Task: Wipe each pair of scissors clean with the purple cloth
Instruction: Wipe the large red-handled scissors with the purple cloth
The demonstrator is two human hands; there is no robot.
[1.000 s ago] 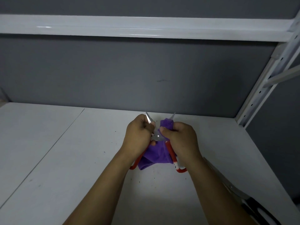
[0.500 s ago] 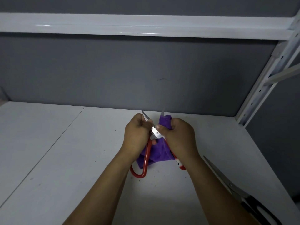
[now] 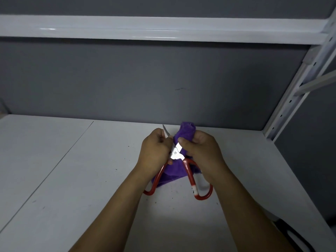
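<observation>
Handle (image 3: 283, 228), black, at near right table (image 3: 72, 179) edge. Scissors (image 3: 175, 153), red-handled, spread, held over table middle: left hand (image 3: 154, 151) clenched round one blade, right hand (image 3: 201, 151) grasping purple cloth (image 3: 185, 131) wrapped over the other. Grey wall (image 3: 127, 79) behind.

Both forearms (image 3: 118, 206) reach forward, hands nearly touching; left hand (image 3: 154, 151) grips the scissors (image 3: 175, 154), right hand (image 3: 201, 151) curls round the cloth (image 3: 187, 130).

I can read no word, brand or number anywhere here. The red-handled steel scissors (image 3: 189, 171) carry a small white sticker (image 3: 193, 190) on the handle loop by my right wrist. Its dark marks are too small and blurred to make out.
</observation>
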